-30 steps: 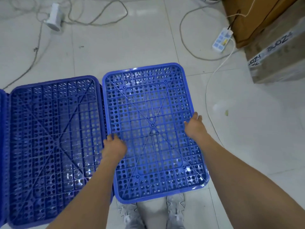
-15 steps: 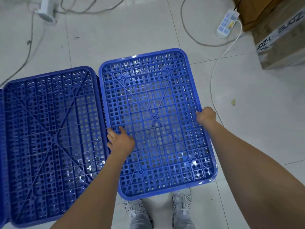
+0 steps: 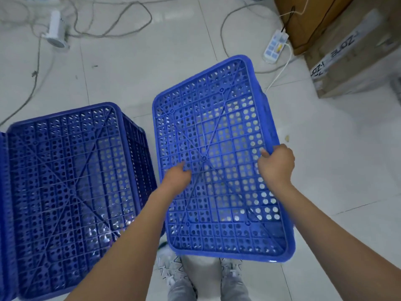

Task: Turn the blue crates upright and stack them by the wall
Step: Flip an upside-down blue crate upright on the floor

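An upside-down blue perforated crate (image 3: 219,135) is lifted off the floor and tilted, its bottom facing me. My right hand (image 3: 276,165) grips its right edge with the fingers curled over the rim. My left hand (image 3: 178,178) lies on the crate's bottom with its fingers hooked into the holes. A second upside-down blue crate (image 3: 71,192) rests on the floor to the left, apart from the lifted one. The edge of a third blue crate (image 3: 3,213) shows at the far left.
Cables (image 3: 108,25) trail over the white tiled floor at the back, beside a white round device (image 3: 55,32). A power strip (image 3: 275,45) lies at the back right next to cardboard boxes (image 3: 355,55). My shoes (image 3: 230,272) stand below the lifted crate.
The right crate has come up off the floor, swung to the right and tilted. My right hand has closed over its rim. A gap has opened between the two crates.
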`<state>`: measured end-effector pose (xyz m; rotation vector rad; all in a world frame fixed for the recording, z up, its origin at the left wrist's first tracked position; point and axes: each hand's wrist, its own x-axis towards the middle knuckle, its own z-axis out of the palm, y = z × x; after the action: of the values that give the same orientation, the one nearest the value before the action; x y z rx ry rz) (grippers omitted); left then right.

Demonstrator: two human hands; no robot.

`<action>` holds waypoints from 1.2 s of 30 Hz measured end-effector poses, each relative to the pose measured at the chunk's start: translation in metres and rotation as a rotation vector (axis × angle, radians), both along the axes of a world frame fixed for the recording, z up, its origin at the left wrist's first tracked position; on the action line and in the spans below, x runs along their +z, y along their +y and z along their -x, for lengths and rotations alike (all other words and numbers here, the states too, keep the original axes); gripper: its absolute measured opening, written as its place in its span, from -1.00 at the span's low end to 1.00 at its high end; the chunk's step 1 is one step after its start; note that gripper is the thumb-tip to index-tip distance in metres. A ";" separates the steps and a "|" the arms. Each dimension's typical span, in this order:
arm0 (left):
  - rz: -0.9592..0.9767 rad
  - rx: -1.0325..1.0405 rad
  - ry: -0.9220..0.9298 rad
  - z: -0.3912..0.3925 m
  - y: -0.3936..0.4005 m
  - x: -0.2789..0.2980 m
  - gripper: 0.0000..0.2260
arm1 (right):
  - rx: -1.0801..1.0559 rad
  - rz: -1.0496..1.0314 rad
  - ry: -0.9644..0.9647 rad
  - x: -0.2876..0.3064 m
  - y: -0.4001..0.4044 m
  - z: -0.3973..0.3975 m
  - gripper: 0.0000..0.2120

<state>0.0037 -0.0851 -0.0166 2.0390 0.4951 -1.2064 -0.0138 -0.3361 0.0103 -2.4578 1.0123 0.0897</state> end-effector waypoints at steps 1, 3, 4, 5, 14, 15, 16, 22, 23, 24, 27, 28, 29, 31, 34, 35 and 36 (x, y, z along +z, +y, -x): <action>0.047 0.040 -0.009 -0.001 -0.009 0.008 -0.51 | 0.009 0.004 -0.020 0.009 0.011 0.002 -0.68; 0.152 0.086 -0.029 -0.002 -0.024 0.025 -0.53 | 0.026 -0.024 -0.052 0.023 0.035 0.005 -0.83; 0.203 0.115 -0.039 -0.002 -0.030 0.031 -0.54 | 0.041 -0.031 -0.064 0.025 0.047 0.005 -0.83; 0.244 0.150 -0.043 -0.001 -0.035 0.037 -0.55 | 0.058 -0.036 -0.078 0.029 0.058 0.005 -0.78; 0.328 0.469 -0.123 0.023 -0.007 0.037 -0.40 | 0.235 -0.510 -0.152 0.028 0.123 -0.005 -0.83; 0.340 0.467 -0.140 0.026 -0.004 0.038 -0.37 | 0.222 -0.497 -0.190 0.031 0.119 -0.006 -0.86; 0.328 0.447 -0.159 0.029 0.001 0.036 -0.33 | 0.183 -0.438 -0.241 0.031 0.108 -0.007 -0.87; 0.211 0.461 -0.176 0.031 0.035 0.005 -0.18 | 0.012 -0.239 0.053 -0.009 -0.012 -0.014 -0.48; 0.222 0.461 -0.148 0.030 0.042 -0.005 -0.19 | -0.014 -0.314 0.159 -0.019 -0.024 -0.013 -0.48; 0.225 0.456 -0.108 0.029 0.046 -0.014 -0.22 | -0.020 -0.398 0.245 -0.025 -0.030 -0.010 -0.55; 0.159 0.429 -0.009 0.023 0.046 -0.026 -0.29 | 0.037 -0.459 0.284 -0.046 -0.033 0.001 -0.58; 0.135 0.416 -0.008 0.022 0.044 -0.028 -0.32 | 0.042 -0.432 0.272 -0.049 -0.033 0.004 -0.59; 0.115 0.412 -0.021 0.020 0.040 -0.030 -0.34 | 0.051 -0.398 0.253 -0.054 -0.033 0.006 -0.61; 0.062 0.413 -0.058 0.019 0.034 -0.035 -0.34 | 0.051 -0.382 0.245 -0.056 -0.032 0.011 -0.60; -0.007 0.424 -0.108 0.018 0.024 -0.034 -0.37 | 0.022 -0.395 0.268 -0.054 -0.034 0.022 -0.58; -0.017 0.417 -0.102 0.018 0.022 -0.034 -0.37 | 0.017 -0.390 0.269 -0.054 -0.035 0.027 -0.58; -0.023 0.400 -0.105 0.017 0.018 -0.034 -0.38 | 0.010 -0.387 0.281 -0.052 -0.037 0.032 -0.58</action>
<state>-0.0136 -0.0666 -0.0508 1.8932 0.8222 -0.8531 -0.0462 -0.3729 -0.0421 -2.1300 0.9876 0.5915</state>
